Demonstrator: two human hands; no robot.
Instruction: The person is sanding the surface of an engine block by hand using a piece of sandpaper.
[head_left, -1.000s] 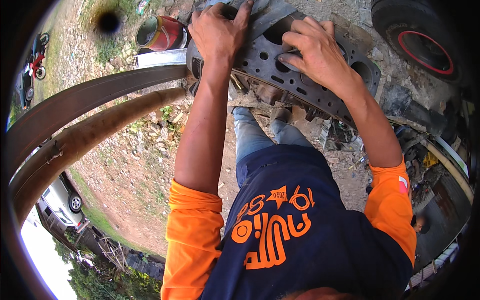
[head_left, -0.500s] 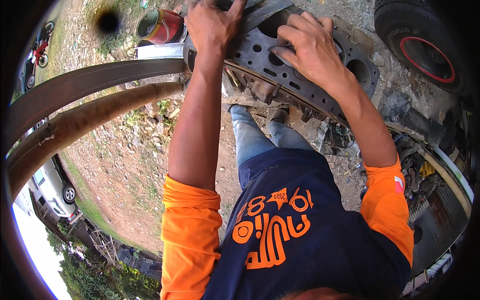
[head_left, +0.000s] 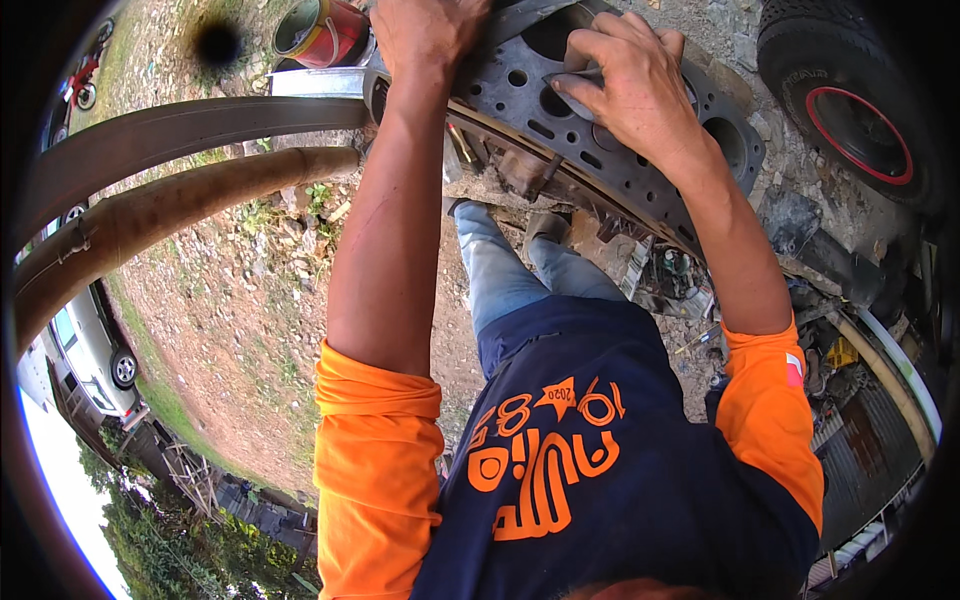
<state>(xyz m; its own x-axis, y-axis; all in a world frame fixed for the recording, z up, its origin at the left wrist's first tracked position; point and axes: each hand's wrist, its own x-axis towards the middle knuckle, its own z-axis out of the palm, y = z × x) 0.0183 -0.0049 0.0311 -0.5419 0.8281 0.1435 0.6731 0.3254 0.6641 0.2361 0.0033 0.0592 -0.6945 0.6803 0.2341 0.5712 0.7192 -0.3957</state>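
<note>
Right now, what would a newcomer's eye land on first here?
The dark grey perforated metal engine block at top centre, with both bare hands pressed on it: the left hand at its upper edge, the right hand holding a small flat grey piece against its face. Next, the black tyre with a red rim at top right and the red paint can at top left.

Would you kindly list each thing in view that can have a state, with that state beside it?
Engine block: top deck bare, cylinder bores open.
Left hand: laid flat on the block's far end.
Right hand: pressing a thin grey sheet against the deck.
Red can: lying on its side, mouth open.
Tyre: lying flat on the ground.
</note>
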